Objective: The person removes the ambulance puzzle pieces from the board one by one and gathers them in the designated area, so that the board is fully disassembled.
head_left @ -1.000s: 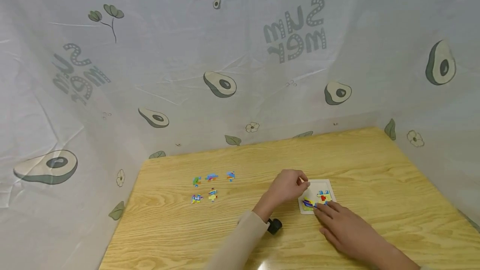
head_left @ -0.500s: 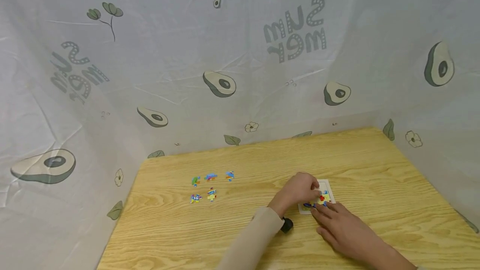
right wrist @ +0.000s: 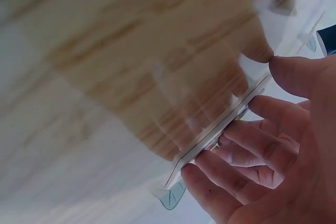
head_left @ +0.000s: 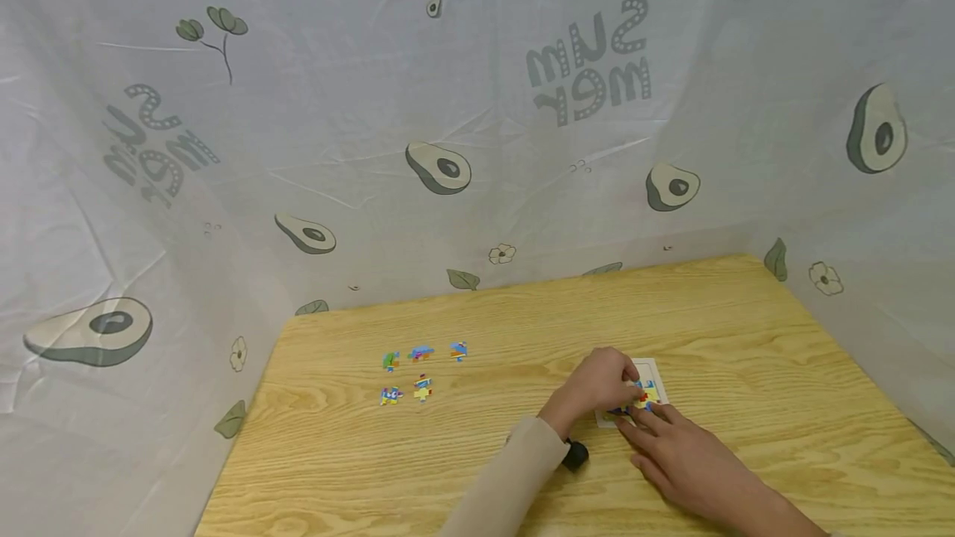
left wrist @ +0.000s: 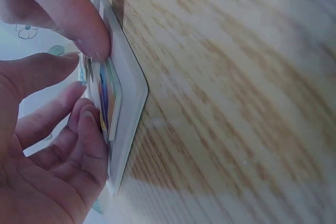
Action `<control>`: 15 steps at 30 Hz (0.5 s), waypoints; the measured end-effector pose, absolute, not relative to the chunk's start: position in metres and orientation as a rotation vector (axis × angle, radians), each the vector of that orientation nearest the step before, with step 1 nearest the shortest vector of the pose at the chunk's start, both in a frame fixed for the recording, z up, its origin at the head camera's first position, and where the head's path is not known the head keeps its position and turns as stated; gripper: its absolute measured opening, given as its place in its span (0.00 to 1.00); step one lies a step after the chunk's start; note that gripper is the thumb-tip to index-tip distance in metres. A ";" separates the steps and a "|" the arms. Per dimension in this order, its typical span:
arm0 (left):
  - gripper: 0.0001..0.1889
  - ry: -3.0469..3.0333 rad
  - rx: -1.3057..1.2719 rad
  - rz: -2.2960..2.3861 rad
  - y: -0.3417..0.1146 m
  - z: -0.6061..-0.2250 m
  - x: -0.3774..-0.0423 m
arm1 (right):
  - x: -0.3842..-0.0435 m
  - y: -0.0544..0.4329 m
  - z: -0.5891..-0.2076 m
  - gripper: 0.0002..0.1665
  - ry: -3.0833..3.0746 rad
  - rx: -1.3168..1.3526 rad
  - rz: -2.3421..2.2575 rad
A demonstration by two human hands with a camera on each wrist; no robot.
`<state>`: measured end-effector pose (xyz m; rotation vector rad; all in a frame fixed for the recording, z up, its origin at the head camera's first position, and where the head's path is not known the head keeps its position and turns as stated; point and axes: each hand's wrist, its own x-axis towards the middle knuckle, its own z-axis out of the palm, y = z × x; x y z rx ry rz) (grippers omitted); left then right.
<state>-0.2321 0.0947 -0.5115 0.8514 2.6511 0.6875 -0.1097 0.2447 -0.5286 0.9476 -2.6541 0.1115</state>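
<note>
A square white puzzle tray [head_left: 656,371] lies on the right part of the table with colourful puzzle pieces [head_left: 651,394] fitted in its near part. My left hand [head_left: 599,381] reaches over the tray's left half and hides it from the head view. Up close in the left wrist view, thumb and fingers pinch a thin puzzle piece [left wrist: 82,72], mostly hidden, right above the pieces in the tray. My right hand [head_left: 690,458] lies flat at the tray's near edge, its fingers extended. In the right wrist view those fingertips [right wrist: 191,171] rest along the tray's rim.
Several loose puzzle pieces lie in two rows at the left of the wooden table [head_left: 336,454], among them a green one [head_left: 391,360] and a yellow one [head_left: 423,392]. A black wrist device [head_left: 574,456] shows under the left sleeve. A printed curtain [head_left: 358,147] stands behind the table.
My left hand has moved right and slightly toward me, from the tray's far left corner to over its pieces. The right hand has stayed nearly still at the near edge.
</note>
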 end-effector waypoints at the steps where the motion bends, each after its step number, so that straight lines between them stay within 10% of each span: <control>1: 0.09 2.658 0.848 0.684 0.095 -0.512 -0.232 | -0.110 0.245 -0.529 0.25 -2.645 0.946 0.113; 15: 0.05 2.633 0.839 0.763 0.096 -0.506 -0.227 | -0.111 0.243 -0.530 0.25 -2.607 0.940 0.126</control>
